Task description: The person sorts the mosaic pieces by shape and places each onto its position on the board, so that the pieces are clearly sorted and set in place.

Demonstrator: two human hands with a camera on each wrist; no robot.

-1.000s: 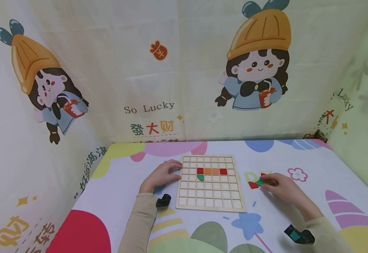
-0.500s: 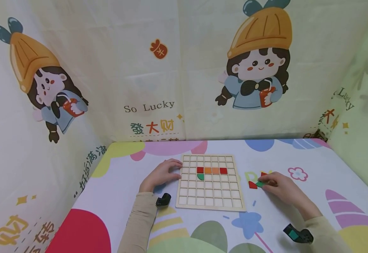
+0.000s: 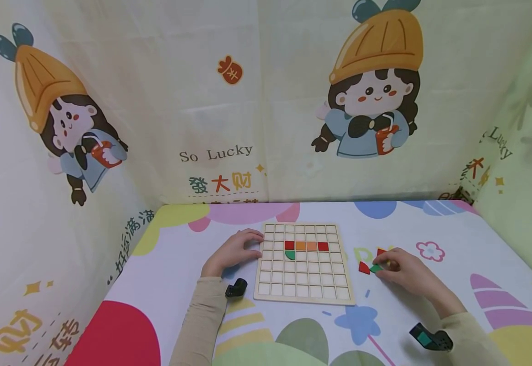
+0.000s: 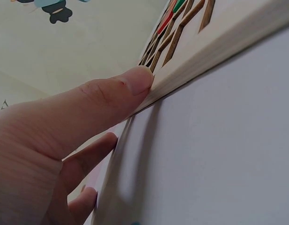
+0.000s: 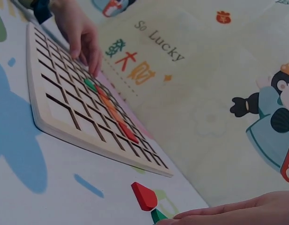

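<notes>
A pale wooden grid board [image 3: 303, 300] lies on the table, with a row of red and orange squares [image 3: 306, 246] and a green quarter-round piece [image 3: 290, 255] below its left end. My left hand [image 3: 232, 254] rests against the board's left edge; in the left wrist view the thumb [image 4: 121, 89] presses the rim, fingers extended. To the right of the board, my right hand [image 3: 401, 269] pinches a small green piece [image 3: 375, 268] at table level. Beside it lies a red piece with a curved edge [image 3: 364, 268]. Another red piece [image 3: 381, 251] is partly hidden behind the fingers.
A patterned cloth [image 3: 165, 305] covers the table. Printed curtains [image 3: 289, 101] stand behind it and at both sides. Each wrist carries a small black camera, such as the left wrist camera [image 3: 236, 288].
Between my right fingertips the green piece has turned and shifted slightly nearer me. The red piece beside it has moved a touch. My left hand and the board stay put.
</notes>
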